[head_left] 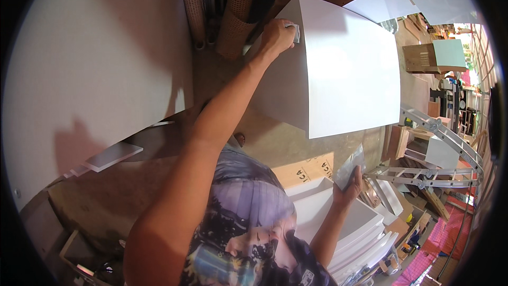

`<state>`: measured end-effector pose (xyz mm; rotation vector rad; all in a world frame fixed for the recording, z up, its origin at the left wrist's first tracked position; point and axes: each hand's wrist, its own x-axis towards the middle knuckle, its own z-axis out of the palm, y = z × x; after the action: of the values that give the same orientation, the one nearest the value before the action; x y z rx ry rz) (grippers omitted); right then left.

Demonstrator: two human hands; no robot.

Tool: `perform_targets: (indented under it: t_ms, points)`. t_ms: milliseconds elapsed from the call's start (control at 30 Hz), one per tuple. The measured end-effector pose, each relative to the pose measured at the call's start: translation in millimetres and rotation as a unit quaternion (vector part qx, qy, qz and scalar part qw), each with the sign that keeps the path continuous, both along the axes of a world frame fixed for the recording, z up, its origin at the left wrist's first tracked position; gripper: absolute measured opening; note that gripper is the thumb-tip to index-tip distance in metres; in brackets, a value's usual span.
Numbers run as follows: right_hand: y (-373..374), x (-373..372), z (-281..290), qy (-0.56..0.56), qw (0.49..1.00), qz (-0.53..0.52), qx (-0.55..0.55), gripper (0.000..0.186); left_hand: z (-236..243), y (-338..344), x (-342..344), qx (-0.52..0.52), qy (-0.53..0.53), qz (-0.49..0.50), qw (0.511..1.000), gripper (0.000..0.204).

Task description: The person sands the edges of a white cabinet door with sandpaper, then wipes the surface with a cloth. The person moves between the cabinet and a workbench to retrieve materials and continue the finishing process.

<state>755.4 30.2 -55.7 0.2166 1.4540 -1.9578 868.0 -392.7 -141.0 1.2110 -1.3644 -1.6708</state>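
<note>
A large white box-shaped panel piece, like a cabinet [352, 69], stands in front of me with its top brightly lit. My left hand [277, 38] is stretched out to its far left edge. The fingers are closed around a small pale grey piece, like a folded cloth or pad [296, 33], which lies against that edge. At the lower right, my right hand [349, 186] grips a thin, shiny grey plastic bag [350, 167] by its lower part, away from the cabinet. What the bag contains, if anything, I cannot make out.
A tall pale board [95, 74] fills the left side. Rolls of woven cane [238, 16] stand behind my left hand. White drawer-like boxes [317, 201] are stacked by my right forearm, near a folding metal ladder [434, 177]. A white strip [114, 157] lies low at left.
</note>
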Motion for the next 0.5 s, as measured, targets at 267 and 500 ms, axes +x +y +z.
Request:
perform_targets:
  t_ms: [267, 500]
  points:
    - [2, -4, -3, 0.013, 1.0, 0.011, -0.009, 0.029, 14, -7, -2, -0.022, -0.027, -0.046, 0.998, 0.036]
    - [4, -9, -8, 0.004, 1.0, 0.016, 0.001, 0.029, -13, 0, 3, 0.026, 0.072, -0.007, 0.997, 0.028]
